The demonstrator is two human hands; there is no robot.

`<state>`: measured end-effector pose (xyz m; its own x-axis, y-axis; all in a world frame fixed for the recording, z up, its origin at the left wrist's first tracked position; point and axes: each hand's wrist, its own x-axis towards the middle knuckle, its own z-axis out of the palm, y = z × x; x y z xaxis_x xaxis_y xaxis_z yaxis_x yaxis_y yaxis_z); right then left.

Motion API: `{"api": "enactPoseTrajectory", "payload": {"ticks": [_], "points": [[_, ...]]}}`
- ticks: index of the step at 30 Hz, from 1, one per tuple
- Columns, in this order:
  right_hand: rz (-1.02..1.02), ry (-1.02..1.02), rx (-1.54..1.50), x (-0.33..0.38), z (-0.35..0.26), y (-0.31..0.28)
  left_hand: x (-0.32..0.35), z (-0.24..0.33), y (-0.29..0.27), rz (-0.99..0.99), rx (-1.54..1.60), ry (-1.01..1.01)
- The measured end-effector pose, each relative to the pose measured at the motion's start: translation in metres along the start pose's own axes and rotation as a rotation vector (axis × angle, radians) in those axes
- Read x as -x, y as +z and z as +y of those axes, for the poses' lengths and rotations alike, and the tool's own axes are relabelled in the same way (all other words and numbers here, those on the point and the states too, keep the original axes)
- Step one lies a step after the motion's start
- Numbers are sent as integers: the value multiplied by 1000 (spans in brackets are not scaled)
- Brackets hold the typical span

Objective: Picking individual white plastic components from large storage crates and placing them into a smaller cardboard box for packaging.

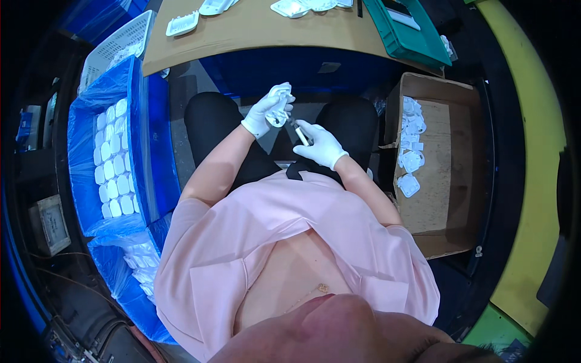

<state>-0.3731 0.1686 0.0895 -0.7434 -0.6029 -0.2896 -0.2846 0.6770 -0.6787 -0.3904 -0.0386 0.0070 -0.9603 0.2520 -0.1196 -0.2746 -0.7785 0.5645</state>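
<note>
Over my lap, my left hand [262, 114], in a white glove, grips a white moulded plastic part [278, 109]. The part is held tilted up, with a dark spot low on it. Closed around a small hand tool with a pale handle [302, 137] is my right hand [322, 145], also gloved. The tool's dark end points up toward the lower edge of the part. Whether it touches the part I cannot tell, and its exact kind is too small to make out.
A brown-topped table [242, 30] stands ahead with white parts [183, 24] and a green tray [411, 30]. At left, a blue lined bin [142, 151] holds rows of white pieces. At right, a cardboard box [466, 181] contains several white parts [413, 124].
</note>
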Motion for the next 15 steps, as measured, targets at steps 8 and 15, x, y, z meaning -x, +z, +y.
{"api": "enactPoseTrajectory", "payload": {"ticks": [8,15], "points": [[-82,14,264,4,-12,-11,0,9,-2,-44,-235,-17],[-126,-15,280,0,-8,-6,5,12,12,-99,-427,-19]]}}
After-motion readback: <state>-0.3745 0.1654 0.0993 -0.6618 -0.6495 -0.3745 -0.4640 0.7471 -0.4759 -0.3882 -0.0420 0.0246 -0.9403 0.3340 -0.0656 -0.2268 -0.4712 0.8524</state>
